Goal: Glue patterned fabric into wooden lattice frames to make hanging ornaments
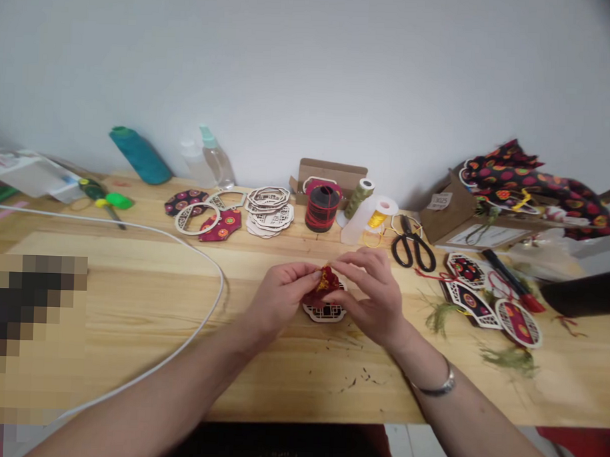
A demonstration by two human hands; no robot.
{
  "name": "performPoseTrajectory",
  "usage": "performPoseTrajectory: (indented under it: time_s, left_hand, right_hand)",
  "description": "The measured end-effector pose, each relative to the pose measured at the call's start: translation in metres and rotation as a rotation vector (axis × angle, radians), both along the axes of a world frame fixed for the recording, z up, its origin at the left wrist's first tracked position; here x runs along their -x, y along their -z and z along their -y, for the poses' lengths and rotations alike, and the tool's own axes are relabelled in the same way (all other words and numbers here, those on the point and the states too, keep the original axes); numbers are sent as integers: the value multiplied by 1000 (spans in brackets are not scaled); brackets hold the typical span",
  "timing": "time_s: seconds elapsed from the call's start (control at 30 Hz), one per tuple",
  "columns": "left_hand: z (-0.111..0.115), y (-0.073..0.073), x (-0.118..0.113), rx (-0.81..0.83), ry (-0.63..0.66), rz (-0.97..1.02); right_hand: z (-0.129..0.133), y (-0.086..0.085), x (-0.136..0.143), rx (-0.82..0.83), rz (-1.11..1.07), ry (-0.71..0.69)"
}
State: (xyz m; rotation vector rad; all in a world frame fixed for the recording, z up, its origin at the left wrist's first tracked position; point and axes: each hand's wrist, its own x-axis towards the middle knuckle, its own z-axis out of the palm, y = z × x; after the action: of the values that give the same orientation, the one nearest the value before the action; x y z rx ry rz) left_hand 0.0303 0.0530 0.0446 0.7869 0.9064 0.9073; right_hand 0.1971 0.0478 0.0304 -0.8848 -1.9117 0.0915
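A small piece of dark red cloth with a yellow pattern [328, 280] is held up between my two hands over the middle of the table. My left hand [283, 291] pinches its left edge between thumb and fingers. On the other side, my right hand [375, 291] curves around it, the thumb at its lower edge and the fingertips near its top. Just below the cloth lies a pale lattice frame [325, 314] with dark cut-outs, partly covered by my hands and the cloth.
Behind my hands stand a spool of dark red cord [321, 209], a yellow thread spool [378, 216] and black scissors [413, 249]. Stacked lattice frames [269, 210] lie left of them. Finished-looking ornaments [519, 322] lie right, near a cardboard box [438, 216]. A white cable [220, 279] crosses the left side.
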Motion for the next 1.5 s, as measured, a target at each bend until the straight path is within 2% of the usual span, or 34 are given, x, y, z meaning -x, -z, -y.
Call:
performPoseTrajectory:
  time_s: [0.07, 0.27, 0.47, 0.8, 1.13, 1.23, 1.37, 1.5]
  left_hand:
    - [1, 0, -1, 1, 20, 20]
    - [3, 3, 0, 66, 80, 154]
    - [3, 5, 2, 6, 182, 167]
    - [3, 3, -4, 11, -4, 146]
    - [4, 2, -3, -29, -25, 67]
    - [1, 1, 0, -105, -111, -16]
    - [-1, -3, 8, -320, -236, -231]
    - [4, -6, 12, -561, -219, -395]
  right_hand:
    - [2, 1, 1, -77, 89, -4]
    - [2, 5, 1, -129, 165, -11]
    - [0, 3, 1, -91, 146, 12]
    - [4, 5, 3, -184, 241, -51]
    - [5, 9, -2, -213, 283, -59]
    - [6, 8, -2, -253, 337, -49]
    - [8, 6, 1, -285, 415, -100]
    - [8, 8, 4, -261, 429, -164]
